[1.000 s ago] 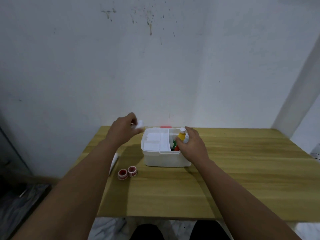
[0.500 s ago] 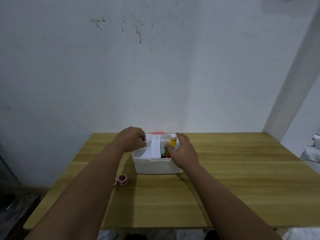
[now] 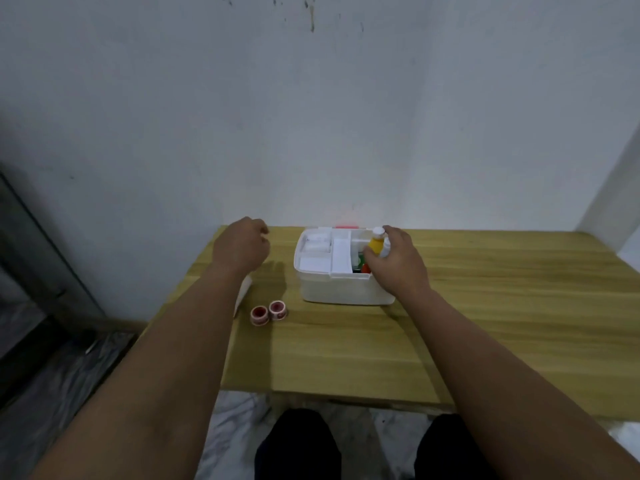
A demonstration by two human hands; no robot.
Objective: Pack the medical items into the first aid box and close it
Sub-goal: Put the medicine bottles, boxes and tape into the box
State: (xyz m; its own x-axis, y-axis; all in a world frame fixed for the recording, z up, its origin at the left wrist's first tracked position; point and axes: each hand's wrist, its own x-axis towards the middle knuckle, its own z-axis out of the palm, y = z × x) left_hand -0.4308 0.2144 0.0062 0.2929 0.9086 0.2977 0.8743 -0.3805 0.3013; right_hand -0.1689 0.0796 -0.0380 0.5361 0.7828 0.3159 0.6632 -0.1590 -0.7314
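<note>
My right hand [image 3: 398,263] grips a yellow bottle [image 3: 376,244], fingers curled round it, over the right compartment of the open box [image 3: 341,268] on the table [image 3: 485,306]. Green and red items sit just below my fingertips. My left hand [image 3: 242,249] hovers left of the box, fingers loosely curled, holding nothing I can see. Two tape rolls [image 3: 268,312] lie nearer me than that hand, apart from the box.
</note>
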